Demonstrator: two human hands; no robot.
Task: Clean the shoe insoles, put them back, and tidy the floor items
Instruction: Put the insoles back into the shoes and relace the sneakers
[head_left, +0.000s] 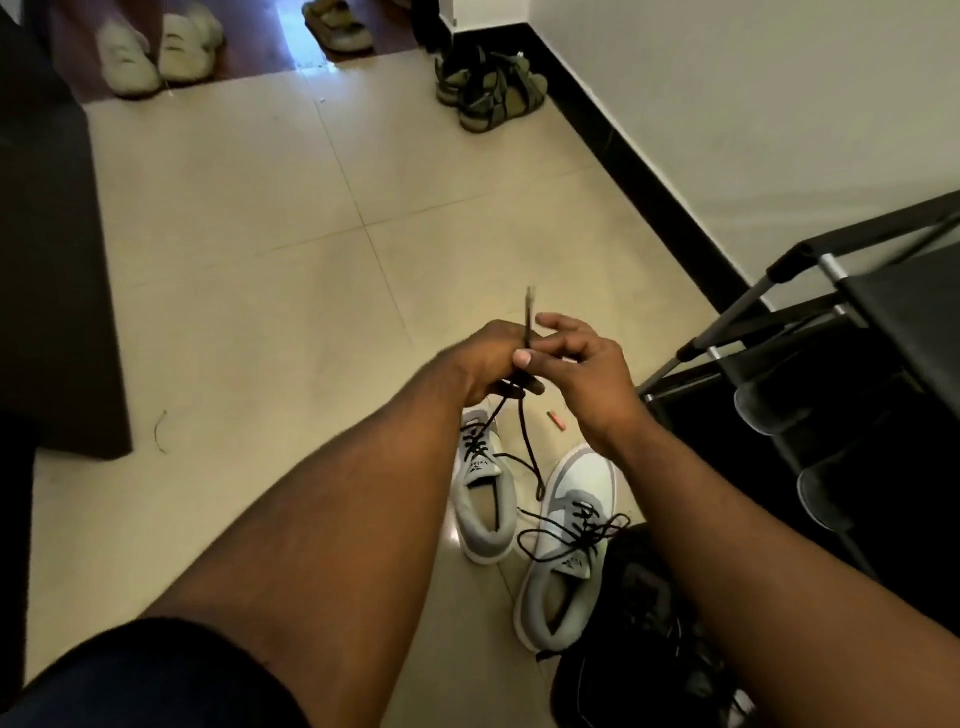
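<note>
Two grey-and-white sneakers stand on the tiled floor in the head view, the left sneaker (483, 499) and the right sneaker (566, 551), both with black laces. A black lace (530, 447) runs up from the left sneaker into my hands, its tip sticking up above my fingers. My left hand (491, 364) grips the lace, thumb curled over it. My right hand (582, 364) pinches the same lace just beside it, with its other fingers spread. A tan insole shows inside the left sneaker.
A black shoe rack (831, 374) holding dark shoes stands at right. A black bag (649, 623) lies beside the right sneaker. A small pink object (712, 420) lies on the floor. Olive sandals (488, 88), cream shoes (156, 52), dark furniture (52, 260) at left.
</note>
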